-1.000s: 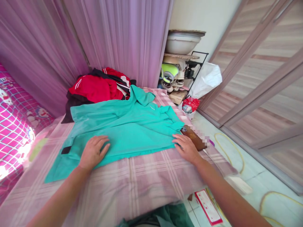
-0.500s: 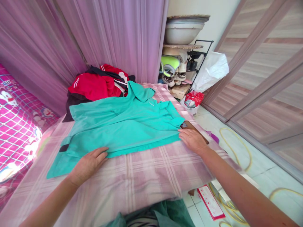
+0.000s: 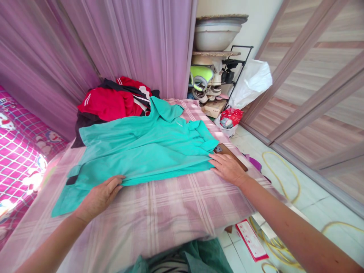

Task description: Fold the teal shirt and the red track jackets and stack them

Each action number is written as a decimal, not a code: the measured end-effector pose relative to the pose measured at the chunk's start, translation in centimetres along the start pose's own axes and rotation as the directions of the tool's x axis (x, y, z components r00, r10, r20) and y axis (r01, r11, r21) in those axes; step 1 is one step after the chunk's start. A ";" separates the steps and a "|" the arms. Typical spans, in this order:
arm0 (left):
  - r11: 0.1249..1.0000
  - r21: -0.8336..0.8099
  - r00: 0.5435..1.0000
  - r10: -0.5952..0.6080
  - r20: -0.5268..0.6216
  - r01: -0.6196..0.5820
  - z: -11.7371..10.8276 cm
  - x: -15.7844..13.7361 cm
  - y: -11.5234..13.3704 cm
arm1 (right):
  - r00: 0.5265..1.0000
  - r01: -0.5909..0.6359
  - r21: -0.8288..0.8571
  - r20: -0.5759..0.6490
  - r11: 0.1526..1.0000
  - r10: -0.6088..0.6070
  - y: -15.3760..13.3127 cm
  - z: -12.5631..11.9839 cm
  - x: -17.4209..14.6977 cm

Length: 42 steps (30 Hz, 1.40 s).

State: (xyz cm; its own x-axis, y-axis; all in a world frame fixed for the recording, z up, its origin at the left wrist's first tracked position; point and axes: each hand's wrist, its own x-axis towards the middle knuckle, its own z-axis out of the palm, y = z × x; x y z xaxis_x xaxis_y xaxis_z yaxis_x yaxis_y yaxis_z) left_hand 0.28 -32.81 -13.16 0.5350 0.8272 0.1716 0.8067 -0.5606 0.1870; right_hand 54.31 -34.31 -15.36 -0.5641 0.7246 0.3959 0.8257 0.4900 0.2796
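Note:
A teal polo shirt (image 3: 142, 151) lies spread sideways on the bed, its collar toward the far side and a dark patch near its left end. My left hand (image 3: 101, 195) is at the shirt's near edge, left of the middle, fingers closed on the fabric with the thumb hidden. At the right end of that same edge, my right hand (image 3: 227, 168) has its fingertips pressed on the cloth; its thumb is out of sight too. Close beside the right hand, a brown-cased phone (image 3: 234, 157) rests on the bed, partly covered by the hand.
Red and dark clothes (image 3: 109, 102) are heaped behind the shirt, against a purple curtain (image 3: 136, 41). A plaid sheet (image 3: 170, 208) covers the bed. Past its right edge are a shoe rack (image 3: 241, 62), a white bag (image 3: 251, 83) and a yellow hose (image 3: 295, 178) on the tiles.
The whole view has shifted slightly, so everything sits a little further left. Both hands keep their places on the shirt's near edge, and the shirt lies almost the same.

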 end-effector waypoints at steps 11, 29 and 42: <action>0.966 -0.167 0.981 -0.189 0.049 0.195 -1.4 1.2 0.2 | 0.988 0.157 -0.049 -0.006 0.986 -0.157 0.5 -0.1 1.2; 0.954 -0.206 0.974 -0.193 0.122 0.215 -1.6 1.0 0.4 | 0.998 0.043 0.019 0.049 0.999 -0.043 0.0 -0.1 0.2; 0.995 -0.015 0.995 0.098 0.004 -0.098 1.2 -2.0 2.1 | 0.977 -0.075 0.006 0.200 0.997 0.072 0.4 -1.6 -0.8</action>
State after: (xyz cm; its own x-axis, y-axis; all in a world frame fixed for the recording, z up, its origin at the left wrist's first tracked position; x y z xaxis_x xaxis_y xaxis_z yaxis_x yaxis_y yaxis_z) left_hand 1.19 -35.60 -14.28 0.6128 0.7682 0.1853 0.7465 -0.6397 0.1833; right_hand 55.04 -35.47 -14.11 -0.4898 0.8405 0.2319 0.8656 0.4371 0.2441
